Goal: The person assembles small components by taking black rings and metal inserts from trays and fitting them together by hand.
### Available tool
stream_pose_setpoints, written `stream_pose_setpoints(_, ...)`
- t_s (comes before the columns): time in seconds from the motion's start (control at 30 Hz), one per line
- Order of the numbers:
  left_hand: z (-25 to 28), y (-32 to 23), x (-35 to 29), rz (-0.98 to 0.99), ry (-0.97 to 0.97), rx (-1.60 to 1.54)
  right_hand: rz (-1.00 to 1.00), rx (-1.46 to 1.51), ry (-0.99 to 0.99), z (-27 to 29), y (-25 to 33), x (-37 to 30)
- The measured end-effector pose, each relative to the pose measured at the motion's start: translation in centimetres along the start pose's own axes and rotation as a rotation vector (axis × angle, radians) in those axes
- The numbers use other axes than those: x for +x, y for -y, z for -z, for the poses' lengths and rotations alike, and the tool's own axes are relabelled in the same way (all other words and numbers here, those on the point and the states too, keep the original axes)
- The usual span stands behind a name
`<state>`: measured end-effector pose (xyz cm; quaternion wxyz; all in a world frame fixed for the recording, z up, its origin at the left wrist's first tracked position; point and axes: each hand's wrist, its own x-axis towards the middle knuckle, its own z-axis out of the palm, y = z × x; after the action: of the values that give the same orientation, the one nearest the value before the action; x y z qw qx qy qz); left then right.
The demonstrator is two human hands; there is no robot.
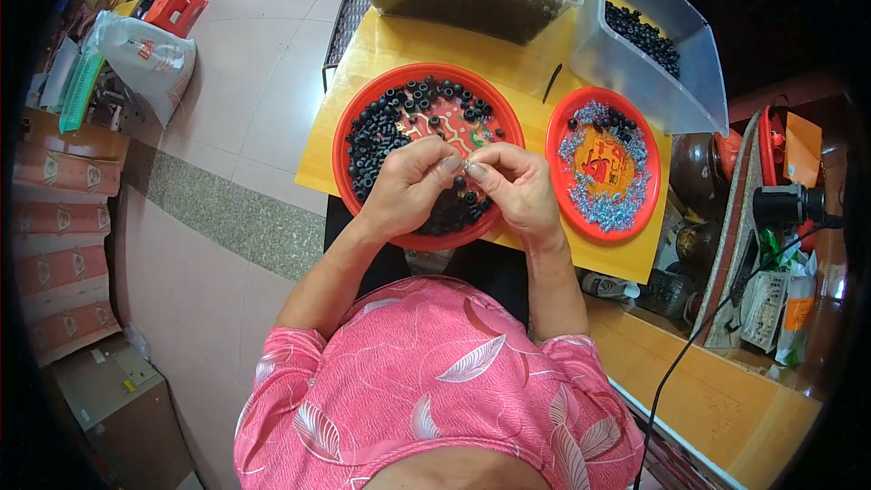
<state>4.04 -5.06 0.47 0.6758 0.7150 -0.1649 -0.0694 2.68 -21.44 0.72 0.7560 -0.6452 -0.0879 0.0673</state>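
My left hand (408, 189) and my right hand (524, 192) meet fingertip to fingertip over a large round red plate (426, 70). Both are closed in a pinch on something tiny and pale, too small to make out. Many small black hollow caps (370, 138) cover the left side of that plate, and more lie under and around my hands. To the right stands a smaller red plate (553, 168). Small clear bluish pieces (610, 210) ring its patterned middle, and several black caps (620, 121) lie at its far edge.
Both plates rest on a yellow board (315, 152). A thin black strip (552, 83) lies behind them. At the far side stand a clear bin (458, 2) and a second clear bin (694, 95), both holding black caps. A black cable (687, 342) hangs at the right.
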Motion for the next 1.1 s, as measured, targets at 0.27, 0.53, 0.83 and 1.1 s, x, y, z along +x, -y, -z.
stream_pose_setpoints(0.27, -0.2, -0.1, 0.0, -0.01, 0.014, -0.101, -0.074, 0.012, -0.02, 0.0, 0.3, -0.1)
stream_pose_setpoints(0.53, 0.3, -0.6, 0.3, -0.25, 0.042, 0.24, 0.022, -0.101, 0.001, 0.0, 0.1, -0.5)
stream_pose_setpoints(0.83, 0.2, 1.3, 0.7, -0.013, -0.047, 0.026, 0.075, -0.099, -0.213, 0.7, 1.0, -0.1)
stream_pose_setpoints(1.1, 1.7, 2.8, 3.5, -0.047, -0.222, 0.185, 0.009, -0.136, -0.219, 0.5, -0.5, -0.7)
